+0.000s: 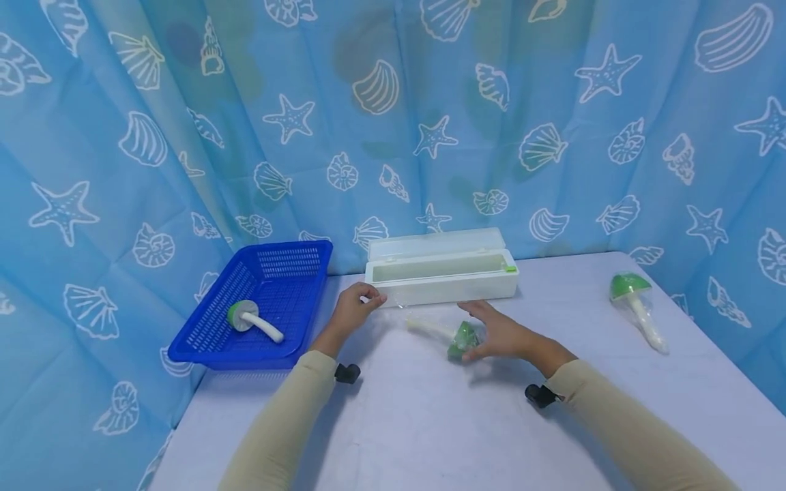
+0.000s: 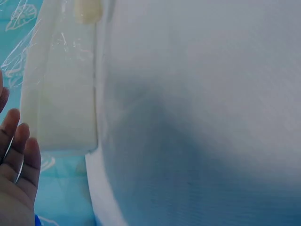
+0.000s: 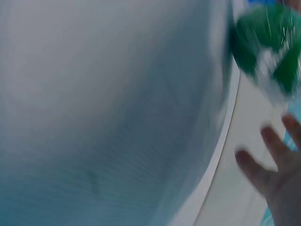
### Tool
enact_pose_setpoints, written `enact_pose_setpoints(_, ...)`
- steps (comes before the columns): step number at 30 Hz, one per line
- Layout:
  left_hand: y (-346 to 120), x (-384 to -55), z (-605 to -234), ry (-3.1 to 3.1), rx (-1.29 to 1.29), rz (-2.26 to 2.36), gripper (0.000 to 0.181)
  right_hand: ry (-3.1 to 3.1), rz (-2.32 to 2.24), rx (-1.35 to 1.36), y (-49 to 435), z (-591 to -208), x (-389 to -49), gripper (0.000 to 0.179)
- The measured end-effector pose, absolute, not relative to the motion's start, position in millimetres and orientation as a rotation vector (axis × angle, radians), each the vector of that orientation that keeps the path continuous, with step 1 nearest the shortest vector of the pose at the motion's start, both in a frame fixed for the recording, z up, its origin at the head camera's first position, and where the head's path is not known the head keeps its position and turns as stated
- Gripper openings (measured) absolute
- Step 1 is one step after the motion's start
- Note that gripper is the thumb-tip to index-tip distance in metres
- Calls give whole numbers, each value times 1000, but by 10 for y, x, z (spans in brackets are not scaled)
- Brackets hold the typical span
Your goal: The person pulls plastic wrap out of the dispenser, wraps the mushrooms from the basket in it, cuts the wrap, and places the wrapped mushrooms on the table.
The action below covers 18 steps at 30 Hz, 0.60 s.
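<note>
Over the table, a toy mushroom with a green cap (image 1: 464, 340) and pale stem is in a clear plastic bag (image 3: 270, 70). My left hand (image 1: 355, 310) pinches the bag's stem-side end between thumb and forefinger, and the film stretches out from there. In the left wrist view the stem tip (image 2: 88, 10) shows through the film. Beside the cap, my right hand (image 1: 506, 334) has its fingers spread, blurred in the right wrist view. Just behind both hands is a long white box (image 1: 448, 290) with its lid (image 1: 439, 243) raised.
A blue basket (image 1: 313, 300) at the left holds an unwrapped toy mushroom (image 1: 247, 316) with a green cap. Another mushroom (image 1: 638, 310), wrapped in plastic, lies at the table's right. Behind the white table (image 1: 424, 429) hangs a blue shell-print curtain (image 1: 393, 123).
</note>
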<state>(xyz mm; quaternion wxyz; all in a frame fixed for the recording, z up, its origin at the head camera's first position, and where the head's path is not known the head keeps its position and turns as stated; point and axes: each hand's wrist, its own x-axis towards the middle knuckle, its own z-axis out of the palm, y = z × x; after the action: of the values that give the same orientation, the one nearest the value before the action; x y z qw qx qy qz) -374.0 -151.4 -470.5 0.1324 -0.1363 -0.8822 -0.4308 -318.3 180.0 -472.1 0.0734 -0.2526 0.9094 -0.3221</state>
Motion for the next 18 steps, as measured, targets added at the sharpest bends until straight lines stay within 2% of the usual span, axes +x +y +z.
enact_pose_setpoints(3,-1521,-3715,-4725,-2550,-391,-1270,17,2877,-755,-884,1744,-4742,-2994,113)
enact_pose_setpoints(5,-1540,-3706,-4735,-2535,-396,-1275,16,3008,-637,-1069,1706,-4754,-2933,101)
enact_pose_setpoints(10,-1566,-3705,-4765,-2539,-400,-1280,17,3218,-704,-1574,1650,-4743,-2937,39)
enact_pose_setpoints(13,-1566,-3695,-4776,-2540,-391,-1290,17,3222,-901,-1448,1634,-4711,-2941,22)
enact_pose_setpoints(16,-1568,-3686,-4771,-2533,-397,-1288,17,3205,-969,-1171,1640,-4686,-2926,18)
enact_pose_setpoints(18,-1571,-3686,-4762,-2521,-410,-1290,16,3195,-886,-1153,1650,-4681,-2910,17)
